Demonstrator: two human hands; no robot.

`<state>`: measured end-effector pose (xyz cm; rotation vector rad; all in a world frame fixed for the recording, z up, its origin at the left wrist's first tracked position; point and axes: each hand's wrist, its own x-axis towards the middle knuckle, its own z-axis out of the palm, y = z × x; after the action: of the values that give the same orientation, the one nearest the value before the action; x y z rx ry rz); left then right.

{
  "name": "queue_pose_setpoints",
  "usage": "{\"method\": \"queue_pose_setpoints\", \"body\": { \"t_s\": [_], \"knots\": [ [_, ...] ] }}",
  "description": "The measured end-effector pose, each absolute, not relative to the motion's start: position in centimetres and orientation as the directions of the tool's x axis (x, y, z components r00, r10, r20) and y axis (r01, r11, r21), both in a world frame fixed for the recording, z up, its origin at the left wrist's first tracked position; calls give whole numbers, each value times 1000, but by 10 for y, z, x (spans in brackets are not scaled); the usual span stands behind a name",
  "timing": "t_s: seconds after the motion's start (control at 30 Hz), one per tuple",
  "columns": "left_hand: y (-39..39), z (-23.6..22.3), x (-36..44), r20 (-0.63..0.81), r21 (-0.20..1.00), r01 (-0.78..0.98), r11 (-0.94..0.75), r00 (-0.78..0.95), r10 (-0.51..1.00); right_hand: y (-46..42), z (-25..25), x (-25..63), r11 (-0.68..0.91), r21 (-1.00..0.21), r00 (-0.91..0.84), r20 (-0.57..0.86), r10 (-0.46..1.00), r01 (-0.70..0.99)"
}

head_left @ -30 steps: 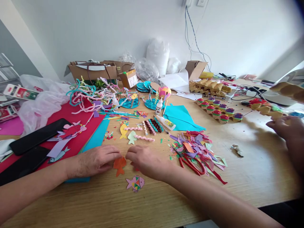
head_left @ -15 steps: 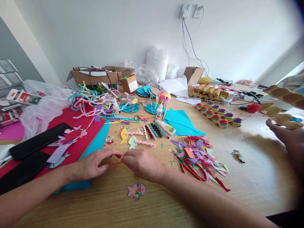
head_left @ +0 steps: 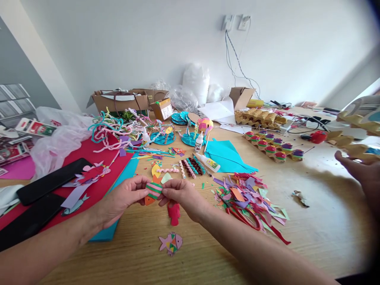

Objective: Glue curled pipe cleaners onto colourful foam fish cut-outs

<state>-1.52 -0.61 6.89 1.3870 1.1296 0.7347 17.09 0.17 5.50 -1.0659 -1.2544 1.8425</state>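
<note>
Between my left hand and my right hand is an orange paper fish with a green-and-pink striped piece over its body. Fingers of both hands pinch its sides, just above the table. Below my right hand lies a red paper fish, and nearer to me a pink paper fish with coloured triangles. Just beyond the hands are a yellow paper fish and a pale green paper fish, the latter partly hidden.
Paper scraps and red-handled scissors lie to the right. Glue bottles and twisted pipe cleaners stand or lie ahead. Red paper and black phones are left. Another person's hand is at far right by egg cartons.
The orange fish has come up off the table into both hands and its striped side now shows. The red fish is uncovered. The camera view has tilted up.
</note>
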Motion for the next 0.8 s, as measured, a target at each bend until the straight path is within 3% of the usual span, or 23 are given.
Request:
{"method": "queue_pose_setpoints", "body": {
  "t_s": [0.33,0.4,0.47,0.53,0.6,0.7,0.8],
  "knots": [
    [-8,76,-11,-180,963,252,93,347,920,9,52,165,-245,-968,-421,-204,884,-45],
    [-6,72,-14,-120,954,299,9,357,926,11,50,162,-148,-987,-378,-161,912,65],
    [-3,65,-19,-5,905,396,-156,377,926,10,48,160,74,-969,-353,-15,935,236],
    [-2,57,-25,131,791,504,-346,413,901,7,46,161,388,-829,-412,214,886,403],
    [-4,49,-31,254,644,562,-520,484,838,2,44,164,655,-572,-554,373,744,494],
    [-12,36,-38,311,464,544,-699,638,704,-5,40,166,835,-226,-747,373,550,502],
    [-19,26,-40,259,389,513,-765,736,626,-10,38,167,898,-83,-849,296,437,433]
  ]
}}
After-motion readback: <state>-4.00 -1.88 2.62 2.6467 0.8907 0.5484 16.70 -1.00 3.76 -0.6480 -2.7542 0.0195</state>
